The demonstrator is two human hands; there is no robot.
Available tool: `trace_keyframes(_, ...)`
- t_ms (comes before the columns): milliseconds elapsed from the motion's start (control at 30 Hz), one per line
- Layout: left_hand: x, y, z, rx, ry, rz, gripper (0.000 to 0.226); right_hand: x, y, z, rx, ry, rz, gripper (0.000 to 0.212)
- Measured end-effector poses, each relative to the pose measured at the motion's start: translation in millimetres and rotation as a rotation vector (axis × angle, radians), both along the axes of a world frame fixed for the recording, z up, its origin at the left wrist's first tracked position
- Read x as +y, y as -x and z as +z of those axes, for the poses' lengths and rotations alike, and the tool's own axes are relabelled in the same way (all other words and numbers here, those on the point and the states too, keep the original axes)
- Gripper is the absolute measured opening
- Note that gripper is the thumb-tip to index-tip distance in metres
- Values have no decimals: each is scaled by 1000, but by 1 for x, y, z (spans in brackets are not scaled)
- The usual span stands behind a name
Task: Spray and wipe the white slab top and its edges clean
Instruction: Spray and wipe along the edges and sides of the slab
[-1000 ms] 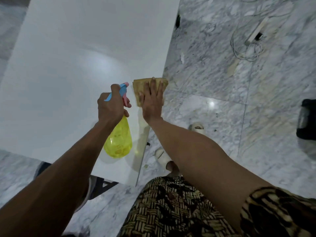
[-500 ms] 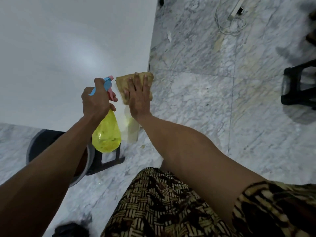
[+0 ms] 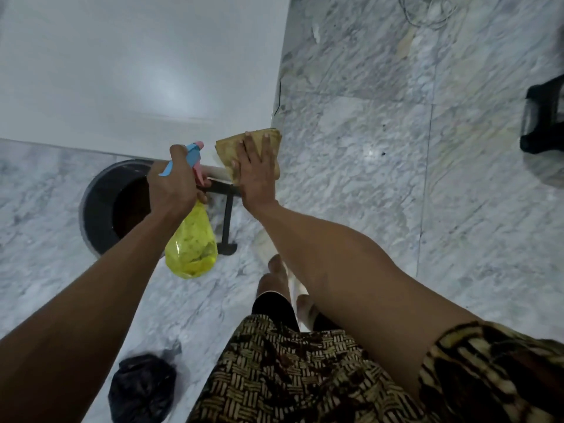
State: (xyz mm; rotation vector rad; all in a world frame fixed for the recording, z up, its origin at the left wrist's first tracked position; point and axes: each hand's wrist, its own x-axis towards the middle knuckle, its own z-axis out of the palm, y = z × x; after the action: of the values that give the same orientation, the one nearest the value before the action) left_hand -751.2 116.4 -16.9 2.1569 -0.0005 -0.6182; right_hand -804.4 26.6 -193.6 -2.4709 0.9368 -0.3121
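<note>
The white slab (image 3: 128, 71) fills the upper left, its near corner just in front of my hands. My right hand (image 3: 256, 172) lies flat with straight fingers on a folded tan cloth (image 3: 268, 138), pressing it against the slab's near right corner and edge. My left hand (image 3: 174, 184) grips the neck of a yellow spray bottle (image 3: 192, 245) with a blue and pink trigger head (image 3: 193, 154), held just left of the cloth, bottle body hanging below the slab edge.
Marble floor (image 3: 396, 178) all around. A dark round bin (image 3: 103, 206) stands under the slab's near edge beside a black metal leg (image 3: 227, 221). A black plastic bag (image 3: 143, 389) lies on the floor near my legs. A black stool (image 3: 546, 117) sits far right; cables (image 3: 427, 13) at top.
My right hand has slid the cloth back along the slab's right side to its near corner. The view tilted down, bringing the bin and bag into sight. My left hand keeps holding the bottle.
</note>
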Motion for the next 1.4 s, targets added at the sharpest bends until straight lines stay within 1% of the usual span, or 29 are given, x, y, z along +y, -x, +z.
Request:
trace_keyframes(67, 12, 8, 4, 0, 17, 24, 55, 14, 8, -5, 18, 2, 24, 45)
trace_keyframes(100, 17, 10, 5, -9, 28, 31, 53, 18, 12, -7, 37, 0, 44, 47)
trace_keyframes(200, 30, 12, 13, -21, 53, 42, 49, 15, 18, 5, 25, -41, 43, 65)
trace_keyframes(267, 40, 14, 21, -18, 50, 44, 51, 19, 22, 17, 66, -103, 66, 69)
trace_keyframes(367, 53, 17, 35, -30, 72, 35, 50, 44, 38, 25, 83, -147, 66, 64)
trace_keyframes(433, 62, 17, 45, -45, 85, 36, 52, 63, 51, 23, 142, -162, 119, 59)
trace_keyframes(467, 69, 18, 51, -53, 90, 33, 53, 76, 55, 19, 183, -229, 127, 56)
trace_keyframes(500, 77, 18, 56, -57, 108, 31, 53, 89, 61, 18, 230, -367, 106, 51)
trace_keyframes(533, 83, 18, 58, -55, 127, 23, 55, 100, 64, 20, 195, -589, 29, 42)
trace_keyframes(567, 92, 15, 61, -54, 146, 15, 58, 111, 64, 33, 94, -813, -103, 31)
trace_keyframes(600, 102, 11, 64, -50, 160, 6, 61, 118, 63, 43, -19, -982, -244, 24)
trace_keyframes(633, 112, 7, 64, -40, 170, -1, 63, 122, 58, 55, -53, -1105, -353, 25)
trace_keyframes(667, 125, 2, 65, -35, 178, -6, 64, 124, 51, 64, -54, -1182, -394, 27)
trace_keyframes(733, 147, -8, 62, -27, 200, -12, 64, 127, 36, 83, -111, -1405, -422, 29)
trace_keyframes(800, 171, -20, 60, -7, 213, -9, 62, 131, 17, 104, -185, -1529, -403, 33)
trace_keyframes(900, 206, -45, 61, -5, 214, -14, 63, 141, -11, 125, -301, -1652, -387, 45)
trace_keyframes(1000, 244, -70, 64, -5, 245, 12, 62, 162, -38, 144, -474, -1817, -390, 59)
trace_keyframes(1033, 258, -80, 68, -17, 251, 14, 62, 174, -48, 149, -527, -1873, -403, 66)
trace_keyframes(1100, 282, -100, 77, -40, 267, 22, 62, 197, -71, 156, -591, -1966, -367, 90)
trace_keyframes(1133, 296, -113, 79, -50, 274, 46, 61, 214, -84, 163, -595, -1986, -335, 98)
trace_keyframes(1167, 308, -125, 81, -65, 283, 68, 60, 230, -98, 167, -580, -1984, -307, 101)
trace_keyframes(1200, 317, -136, 83, -76, 289, 88, 58, 245, -110, 171, -555, -1957, -285, 99)
trace_keyframes(1333, 356, -188, 86, -70, 344, 143, 50, 298, -169, 171, -410, -1782, -336, 60)
trace_keyframes(1400, 367, -213, 89, -69, 359, 152, 48, 312, -197, 171, -359, -1718, -357, 46)
